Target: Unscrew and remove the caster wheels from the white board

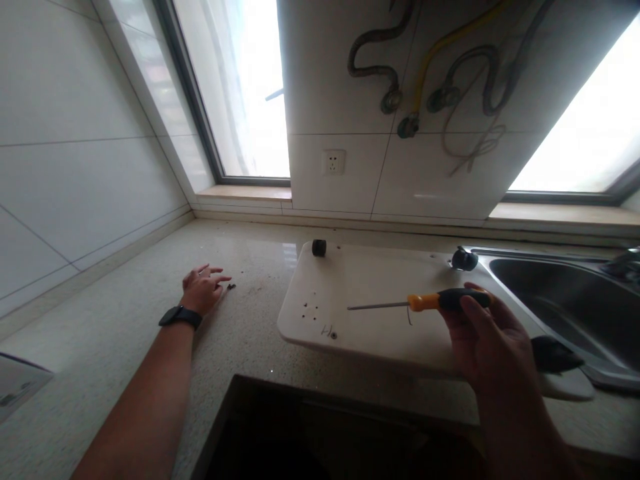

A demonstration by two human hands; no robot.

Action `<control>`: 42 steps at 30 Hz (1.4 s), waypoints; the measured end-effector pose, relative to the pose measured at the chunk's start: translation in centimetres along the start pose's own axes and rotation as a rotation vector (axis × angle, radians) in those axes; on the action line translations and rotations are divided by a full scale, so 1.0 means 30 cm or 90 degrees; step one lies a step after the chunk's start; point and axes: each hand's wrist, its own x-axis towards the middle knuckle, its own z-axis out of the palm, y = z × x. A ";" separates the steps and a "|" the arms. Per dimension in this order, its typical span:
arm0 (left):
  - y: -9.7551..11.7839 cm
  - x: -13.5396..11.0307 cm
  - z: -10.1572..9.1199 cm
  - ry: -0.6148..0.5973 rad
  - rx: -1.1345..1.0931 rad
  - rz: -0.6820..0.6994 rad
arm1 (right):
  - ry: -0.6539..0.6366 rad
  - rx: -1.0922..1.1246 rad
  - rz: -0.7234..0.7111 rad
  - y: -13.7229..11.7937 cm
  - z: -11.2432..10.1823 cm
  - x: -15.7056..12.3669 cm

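My right hand (pixel 487 340) is wrapped round the black and yellow handle of a screwdriver (pixel 423 303), its shaft pointing left above a white panel (pixel 380 280). Black round fittings (pixel 319 248) stand on the panel near its back corners, and a larger black piece (pixel 556 355) shows beside my right wrist. Several small holes and a pencil-like mark are at the panel's left end. My left hand (pixel 203 290), below a black watch (pixel 180 317), rests low over the countertop with its fingers apart. Close to its fingertips lie small dark pieces, perhaps screws (pixel 231 287).
A steel sink (pixel 555 300) with a faucet (pixel 625 263) adjoins the panel's right end. A dark cutout (pixel 320 433) opens in the countertop (pixel 250 333) in front. Hoses (pixel 377 70) and a socket (pixel 333 162) are on the wall. A box (pixel 23 383) sits at left.
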 end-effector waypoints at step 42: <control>0.134 0.020 -0.058 0.005 -0.020 -0.027 | -0.004 0.029 -0.093 -0.021 0.006 -0.021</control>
